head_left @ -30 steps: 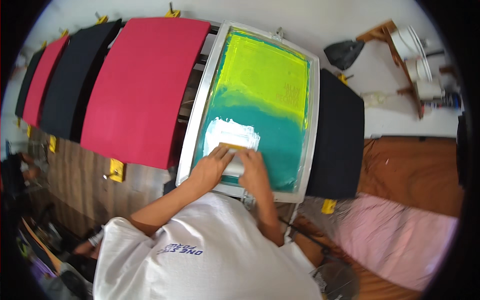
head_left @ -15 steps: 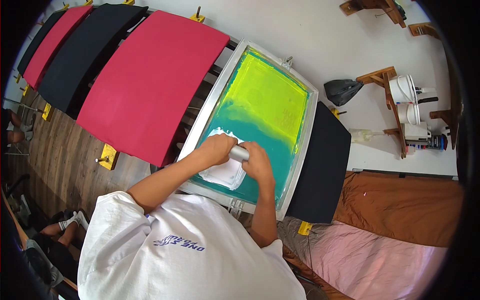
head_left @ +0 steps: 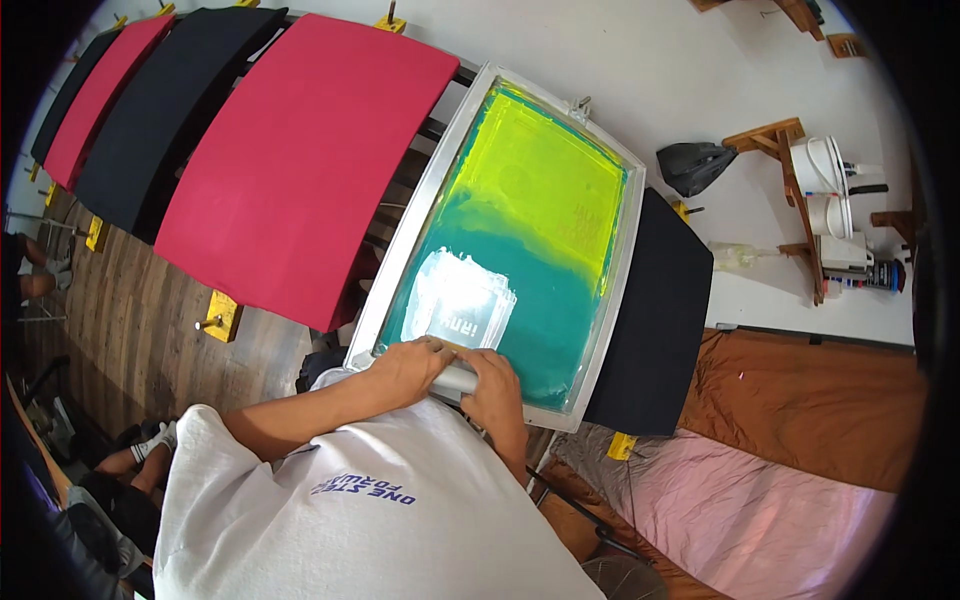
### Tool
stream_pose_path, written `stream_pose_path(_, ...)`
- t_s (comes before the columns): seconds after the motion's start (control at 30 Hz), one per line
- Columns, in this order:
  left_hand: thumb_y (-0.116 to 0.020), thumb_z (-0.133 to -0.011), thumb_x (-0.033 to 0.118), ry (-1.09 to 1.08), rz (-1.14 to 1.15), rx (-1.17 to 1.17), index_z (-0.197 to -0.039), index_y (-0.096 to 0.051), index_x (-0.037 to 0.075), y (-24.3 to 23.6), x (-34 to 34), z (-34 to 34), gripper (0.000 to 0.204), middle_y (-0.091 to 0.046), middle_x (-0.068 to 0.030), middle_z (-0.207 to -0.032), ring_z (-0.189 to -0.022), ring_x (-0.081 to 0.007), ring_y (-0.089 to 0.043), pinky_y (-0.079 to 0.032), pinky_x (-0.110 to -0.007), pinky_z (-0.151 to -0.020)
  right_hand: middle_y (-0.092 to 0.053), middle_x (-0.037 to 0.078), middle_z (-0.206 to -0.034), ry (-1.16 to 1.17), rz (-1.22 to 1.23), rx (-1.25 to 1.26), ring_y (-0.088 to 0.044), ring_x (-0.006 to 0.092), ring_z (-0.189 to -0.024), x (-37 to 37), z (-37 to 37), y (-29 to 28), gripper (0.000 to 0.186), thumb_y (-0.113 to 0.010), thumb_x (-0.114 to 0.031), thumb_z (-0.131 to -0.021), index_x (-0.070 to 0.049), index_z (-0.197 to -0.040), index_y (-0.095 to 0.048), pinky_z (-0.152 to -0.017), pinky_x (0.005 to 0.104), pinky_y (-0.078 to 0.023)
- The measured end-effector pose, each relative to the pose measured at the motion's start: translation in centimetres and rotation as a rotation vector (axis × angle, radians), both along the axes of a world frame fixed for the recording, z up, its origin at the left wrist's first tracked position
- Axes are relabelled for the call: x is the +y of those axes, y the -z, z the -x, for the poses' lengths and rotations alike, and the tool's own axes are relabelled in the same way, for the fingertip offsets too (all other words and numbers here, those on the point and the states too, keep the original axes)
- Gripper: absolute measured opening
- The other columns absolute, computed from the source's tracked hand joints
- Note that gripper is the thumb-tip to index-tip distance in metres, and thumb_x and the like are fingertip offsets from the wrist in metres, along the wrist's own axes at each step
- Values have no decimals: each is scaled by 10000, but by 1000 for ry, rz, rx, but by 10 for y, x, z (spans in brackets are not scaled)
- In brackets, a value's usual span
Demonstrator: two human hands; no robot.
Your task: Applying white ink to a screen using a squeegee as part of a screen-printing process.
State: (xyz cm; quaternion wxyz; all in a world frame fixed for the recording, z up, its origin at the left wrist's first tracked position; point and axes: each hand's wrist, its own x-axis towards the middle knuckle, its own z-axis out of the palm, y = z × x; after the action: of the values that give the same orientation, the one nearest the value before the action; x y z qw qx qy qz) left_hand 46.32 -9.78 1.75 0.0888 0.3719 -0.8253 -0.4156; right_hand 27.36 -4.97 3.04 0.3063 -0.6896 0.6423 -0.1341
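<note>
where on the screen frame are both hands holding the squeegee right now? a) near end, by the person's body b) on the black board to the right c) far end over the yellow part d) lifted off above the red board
a: the left hand and right hand grip the squeegee at the near edge of the screen frame, below the white ink patch on the teal area.

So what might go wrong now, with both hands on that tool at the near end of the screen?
Three things, perhaps. The left hand and right hand grip the squeegee right at the near edge of the screen frame; it might run onto the rim. White ink lies spread on the mesh, so a sleeve might smear it. Pressing hard might shift the frame over the black board below.
</note>
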Motion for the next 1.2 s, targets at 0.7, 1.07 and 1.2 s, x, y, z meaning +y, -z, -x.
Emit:
stream_pose_path(0.7, -600, -749, -67, -84, 86, 60, -1187, -629, 3, 1, -2, 3, 444, -649, -198, -1105, -995, -376, -657, -560, -454, -817, -637, 156, -1101, 36, 50, 15, -582, 380, -1064, -5, 1, 0, 558, -622, 71, -581, -33, -1129, -647, -935, 445, -485)
stream_pose_path(1.07, -652, -714, -11, -110, 82, -61, -1016, -705, 59, 13, -101, 39, 315, -707, -214, -861, -835, -404, -692, -564, -477, -742, -669, 182, -1023, -14, 9, 176, -637, 398, -983, -105, 29, -2, 379, -638, 8, -696, -100, -1055, -697, -841, 488, -528)
stream_pose_path(1.2, -648, -696, -54, -83, 91, -69, -1055, -708, 47, 13, -98, 37, 378, -707, -224, -870, -840, -397, -693, -565, -474, -751, -673, 194, -1008, 8, -60, 158, -635, 407, -969, -106, 25, 3, 411, -622, 48, -670, -90, -1049, -702, -841, 486, -522)
